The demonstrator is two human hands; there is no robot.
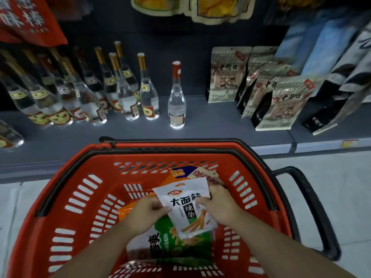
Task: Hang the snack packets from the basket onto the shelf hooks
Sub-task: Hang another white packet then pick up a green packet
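Observation:
A red plastic basket (pixel 66 197) stands on the floor below me, holding several snack packets. Both hands grip a white snack packet (pixel 185 205) with black characters, held just above the others. My left hand (pixel 145 214) pinches its left edge. My right hand (pixel 219 205) holds its right edge near the top. Under it lies a green and white packet (pixel 180 245), with an orange packet (pixel 125 212) to the left and a purple and orange packet (pixel 181 173) at the far end. Yellow snack packets (pixel 192 7) hang from the shelf above.
A grey shelf (pixel 200 129) in front carries rows of clear glass bottles (pixel 176 97) on the left and standing beige pouches (pixel 226 75) on the right. Red packets (pixel 26 19) hang at upper left. The basket's black handle (pixel 313 207) sticks out to the right over the pale floor.

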